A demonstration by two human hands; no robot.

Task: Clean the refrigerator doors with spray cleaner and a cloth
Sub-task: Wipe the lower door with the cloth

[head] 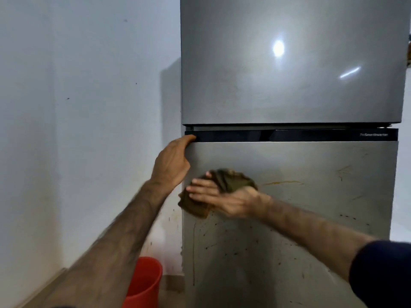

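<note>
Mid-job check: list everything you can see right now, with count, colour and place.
upper fridge door: 1, grey, top right, shut.
lower fridge door: 1, grey, below a black strip, with dark specks and an orange streak.
cloth: 1, brown, against the lower door near its left edge.
bucket: 1, red, on the floor left of the fridge.
wall: 1, white, left.
left hand: 1, grips the lower door's top left corner.
right hand: 1, presses the cloth to the door.

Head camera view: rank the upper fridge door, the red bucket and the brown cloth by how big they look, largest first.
1. upper fridge door, by far the largest.
2. red bucket, though it is cut off at the frame's bottom edge.
3. brown cloth, partly covered by the right hand.
</note>
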